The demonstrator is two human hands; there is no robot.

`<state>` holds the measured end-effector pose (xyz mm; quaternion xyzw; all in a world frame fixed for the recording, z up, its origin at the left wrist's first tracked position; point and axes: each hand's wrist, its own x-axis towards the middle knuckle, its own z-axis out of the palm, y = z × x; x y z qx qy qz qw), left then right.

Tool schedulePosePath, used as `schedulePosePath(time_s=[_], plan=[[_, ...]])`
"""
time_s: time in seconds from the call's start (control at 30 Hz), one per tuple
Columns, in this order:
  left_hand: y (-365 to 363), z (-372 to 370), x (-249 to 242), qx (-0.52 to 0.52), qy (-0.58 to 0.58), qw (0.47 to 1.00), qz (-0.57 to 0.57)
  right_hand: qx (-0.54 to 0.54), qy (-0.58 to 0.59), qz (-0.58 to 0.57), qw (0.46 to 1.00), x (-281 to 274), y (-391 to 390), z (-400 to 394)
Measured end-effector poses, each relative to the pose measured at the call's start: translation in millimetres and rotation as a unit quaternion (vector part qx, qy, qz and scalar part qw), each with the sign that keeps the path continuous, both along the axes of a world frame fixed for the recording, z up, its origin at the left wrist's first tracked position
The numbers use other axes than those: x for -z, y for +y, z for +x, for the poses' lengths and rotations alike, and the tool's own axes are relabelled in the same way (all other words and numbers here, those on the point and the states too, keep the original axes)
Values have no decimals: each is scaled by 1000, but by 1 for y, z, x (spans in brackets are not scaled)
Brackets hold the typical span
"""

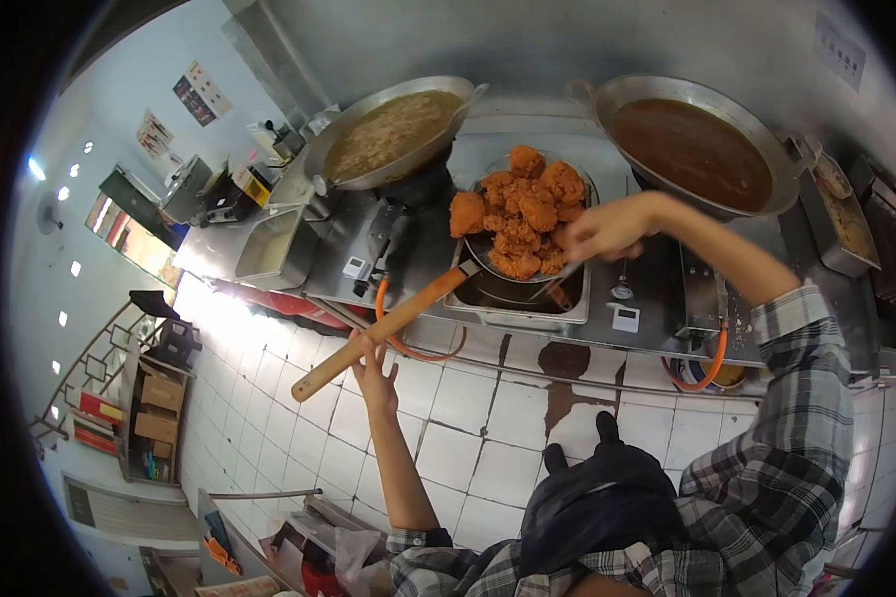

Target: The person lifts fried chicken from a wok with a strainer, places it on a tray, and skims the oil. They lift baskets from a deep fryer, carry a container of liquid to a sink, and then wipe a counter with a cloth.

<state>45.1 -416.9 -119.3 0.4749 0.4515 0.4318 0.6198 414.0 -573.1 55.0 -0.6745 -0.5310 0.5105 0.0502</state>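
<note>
Pieces of browned fried chicken (pixel 518 204) are heaped in a round strainer, which sits over a steel tray (pixel 528 317) on the counter. The strainer's long wooden handle (pixel 388 328) slants down to the left. My left hand (pixel 373 370) is at this handle near its lower end, thumb and forefinger against it and the other fingers partly spread. At the right edge of the heap, my right hand (pixel 607 231) has its fingers closed on a thin metal utensil (pixel 553 283), whose lower part shows below the hand. The fingers are slightly blurred.
Behind left, a large wok (pixel 393 134) holds pale, bubbling oil; behind right, another wok (pixel 692 149) holds dark oil. Thermometer displays (pixel 356 268) (pixel 625 318) lie on the counter (pixel 334 244). Orange hoses (pixel 707 373) loop below its front edge. A steel container (pixel 274 246) stands left.
</note>
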Motion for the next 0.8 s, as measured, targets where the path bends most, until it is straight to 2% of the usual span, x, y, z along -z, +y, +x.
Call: schedulePosePath(time_s=[0.03, 0.07, 0.13, 0.17, 0.2, 0.27, 0.3, 0.33, 0.37, 0.43, 0.47, 0.5, 0.63, 0.67, 0.7, 0.8], plan=[[0, 0, 2, -8, -33, 999, -5, 29, -5, 43, 999, 6, -1, -21], [-1, -1, 3, -17, -66, 998, -11, 32, 1, 36, 999, 10, -7, -31], [-3, -5, -3, -17, -92, 995, -31, 24, -7, 221, 975, 10, -24, -44], [-2, -8, -3, -18, -88, 996, -23, 73, 21, 244, 967, 8, -35, -44], [-1, -10, -3, -20, -86, 996, -14, 75, 20, 239, 968, 21, -46, -36], [2, -14, -4, -22, -103, 994, -14, 186, -73, 307, 930, 81, -66, -6], [2, -13, -6, -28, -109, 994, -16, 232, -169, 359, 888, 132, -69, 10], [1, -12, -11, -34, -114, 993, -18, 275, -215, 386, 854, 180, -70, 22], [1, -12, -13, -39, -114, 993, -15, 289, -238, 371, 850, 216, -68, 28], [-2, -9, -19, -42, -121, 992, -9, 299, -263, 354, 846, 252, -68, 33], [-6, -9, -22, -29, -119, 993, 0, 312, -275, 390, 821, 261, -67, 29], [-12, -8, -26, -37, -118, 992, -8, 326, -285, 427, 794, 267, -67, 27], [-33, -13, -8, -14, -137, 990, -19, 328, -223, 435, 809, 274, -75, 38], [-41, -14, -3, -8, -154, 988, -19, 350, -147, 449, 809, 265, -80, 36], [-48, -19, 13, -21, -153, 988, -31, 369, -70, 463, 803, 252, -85, 35], [-78, -38, 91, -14, -115, 991, -69, 413, -5, 493, 766, 212, -113, 27]])
